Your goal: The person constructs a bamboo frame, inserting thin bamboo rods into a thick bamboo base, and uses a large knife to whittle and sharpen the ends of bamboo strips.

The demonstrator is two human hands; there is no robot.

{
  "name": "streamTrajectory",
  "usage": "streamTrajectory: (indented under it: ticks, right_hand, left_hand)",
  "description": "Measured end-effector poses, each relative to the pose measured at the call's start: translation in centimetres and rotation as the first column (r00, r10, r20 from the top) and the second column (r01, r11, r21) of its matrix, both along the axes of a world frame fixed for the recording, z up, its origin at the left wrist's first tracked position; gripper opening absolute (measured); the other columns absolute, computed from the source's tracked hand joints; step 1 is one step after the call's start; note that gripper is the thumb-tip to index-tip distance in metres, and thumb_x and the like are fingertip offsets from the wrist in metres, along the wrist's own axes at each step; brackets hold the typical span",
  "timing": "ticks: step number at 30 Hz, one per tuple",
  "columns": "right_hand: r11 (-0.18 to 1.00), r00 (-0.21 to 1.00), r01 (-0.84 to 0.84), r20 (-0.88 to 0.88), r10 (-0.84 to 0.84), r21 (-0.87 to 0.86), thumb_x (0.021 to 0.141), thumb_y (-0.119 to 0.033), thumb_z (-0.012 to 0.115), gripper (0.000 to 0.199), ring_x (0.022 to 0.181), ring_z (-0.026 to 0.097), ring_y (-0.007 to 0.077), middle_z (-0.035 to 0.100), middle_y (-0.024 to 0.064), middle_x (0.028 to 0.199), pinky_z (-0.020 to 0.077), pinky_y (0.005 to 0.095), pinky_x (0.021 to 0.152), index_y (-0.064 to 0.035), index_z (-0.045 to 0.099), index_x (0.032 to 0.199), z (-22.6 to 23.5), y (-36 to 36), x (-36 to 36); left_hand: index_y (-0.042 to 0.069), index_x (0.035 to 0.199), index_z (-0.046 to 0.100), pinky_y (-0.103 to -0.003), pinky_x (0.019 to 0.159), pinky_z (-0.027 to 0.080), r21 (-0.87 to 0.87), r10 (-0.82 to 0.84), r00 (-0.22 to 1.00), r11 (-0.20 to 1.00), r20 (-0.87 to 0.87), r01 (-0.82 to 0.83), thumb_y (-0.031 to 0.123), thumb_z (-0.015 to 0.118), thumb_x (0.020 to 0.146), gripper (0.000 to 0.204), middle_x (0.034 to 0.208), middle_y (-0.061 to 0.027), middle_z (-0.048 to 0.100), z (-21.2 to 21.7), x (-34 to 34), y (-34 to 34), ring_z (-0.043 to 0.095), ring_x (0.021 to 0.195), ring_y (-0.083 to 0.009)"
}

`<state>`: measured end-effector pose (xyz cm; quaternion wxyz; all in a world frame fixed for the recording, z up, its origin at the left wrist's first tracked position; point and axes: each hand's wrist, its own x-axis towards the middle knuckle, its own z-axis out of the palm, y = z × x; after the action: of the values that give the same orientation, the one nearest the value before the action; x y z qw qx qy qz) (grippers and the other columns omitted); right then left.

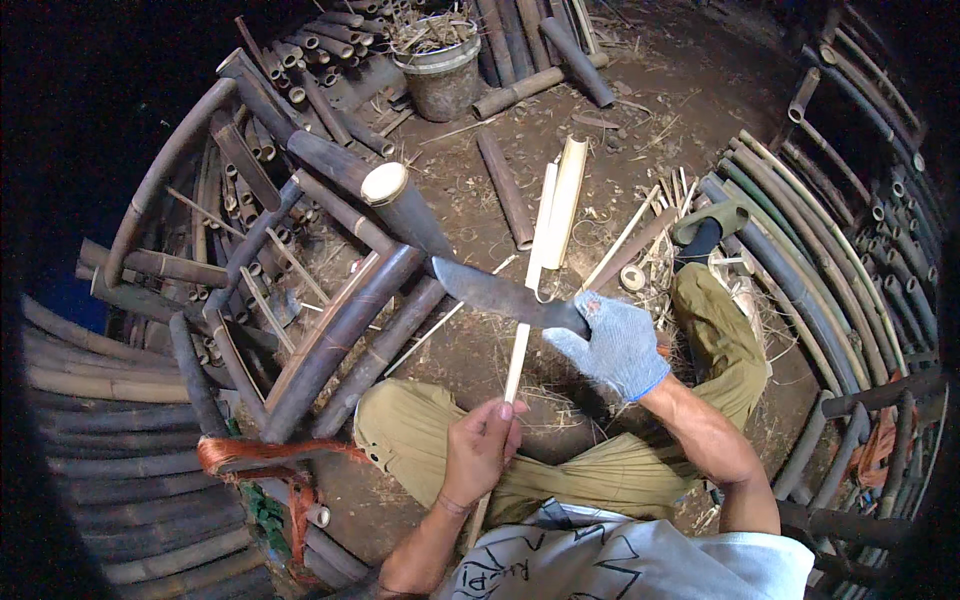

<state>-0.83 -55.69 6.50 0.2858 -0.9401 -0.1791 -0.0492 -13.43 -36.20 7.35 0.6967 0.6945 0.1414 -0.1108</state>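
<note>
Between the thumb and fingers of the bare left hand (480, 445) is a long, thin, pale bamboo strip (518, 360). These fingers are pinched around it, with hardly any gap. The strip reaches far past the fingertips, away from the body, and its near end comes out below the hand, over the tan trousers (580, 467).

Up and to the right of those fingers is the gloved right hand (612, 345). Its fingers are curled around the grip of a big knife (500, 295), and they hide most of that grip. The knife points left from the gloved fingers and goes across the strip, ahead of the left fingers. I cannot tell how deep it cuts.

Farther out past the fingers, a wider split piece of bamboo (570, 190) is just beside the strip's far end. To the left of it, a dark bamboo piece (505, 190) lies on the dirt floor (640, 140). To the left of the bare fingers is a thick, dark bamboo frame (340, 345), with orange string (235, 457) low down by it. Long bamboo poles (800, 260) lie to the right of the gloved fingers. Far ahead of all the fingers is a bucket (440, 88) full of scraps (435, 32).
</note>
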Motion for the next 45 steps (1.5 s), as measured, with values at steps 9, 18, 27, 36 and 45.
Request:
streamTrajectory:
  ticks: [9,18,27,36,45]
  right_hand:
    - [0.971,0.947,0.239,0.218,-0.236,0.013,0.09,-0.058,0.055,0.056,0.068,0.065,0.0392,0.065,0.0183,0.073,0.0518,0.0467,0.064,-0.0031,0.064,0.086,0.0,-3.4,5.3]
    - [0.484,0.793,0.462,-0.59,0.149,0.743,0.09,-0.035,0.067,0.03,0.054,0.057,0.0138,0.059,0.0048,0.068,0.0477,0.0298,0.048,-0.0056,0.061,0.091,1.1,-1.8,5.5]
    - [0.9,0.99,0.086,0.062,-0.124,0.428,0.097,-0.035,0.055,0.036,0.072,0.059,0.0392,0.057,0.0212,0.079,0.0469,0.0453,0.066,-0.0013,0.056,0.086,1.5,-0.9,5.9]
    - [0.992,0.996,-0.083,-0.014,0.085,0.094,0.081,-0.053,0.07,0.047,0.067,0.066,0.0368,0.065,0.0171,0.071,0.0512,0.0465,0.061,-0.0067,0.064,0.083,-0.9,0.6,-3.4]
    - [0.979,0.981,0.192,0.019,-0.194,0.072,0.09,-0.052,0.059,0.044,0.07,0.065,0.0408,0.066,0.0194,0.074,0.0505,0.0485,0.064,-0.0077,0.065,0.089,-0.8,-1.5,3.0]
  left_hand:
    - [-0.001,0.109,0.065,-0.022,0.046,0.035,-0.068,-0.06,0.994,0.996,-0.086,0.055,0.023,0.049,0.104,0.03,0.063,0.0019,0.051,-1.0,-5.4,2.4,0.043,0.052,-0.0048]
    - [-0.001,0.117,0.059,-0.021,0.048,0.039,-0.019,-0.045,0.991,0.999,-0.127,0.043,0.02,0.047,0.104,0.027,0.071,-0.0005,0.056,-0.6,-3.8,1.4,0.048,0.054,-0.0064]
    - [0.002,0.123,0.059,-0.023,0.044,0.037,-0.2,-0.105,0.992,0.976,-0.077,0.088,0.026,0.048,0.103,0.033,0.077,-0.0014,0.056,-0.4,0.2,1.6,0.049,0.053,-0.008]
    - [0.005,0.126,0.06,-0.022,0.044,0.035,-0.038,-0.005,0.998,0.999,0.059,0.007,0.023,0.046,0.104,0.032,0.062,0.0032,0.05,0.1,4.2,0.1,0.044,0.051,-0.0047]
    - [0.004,0.142,0.047,-0.022,0.048,0.036,0.093,-0.103,0.992,0.99,-0.071,0.109,0.019,0.047,0.103,0.042,0.063,0.0049,0.046,0.7,-1.5,1.1,0.042,0.054,-0.0052]
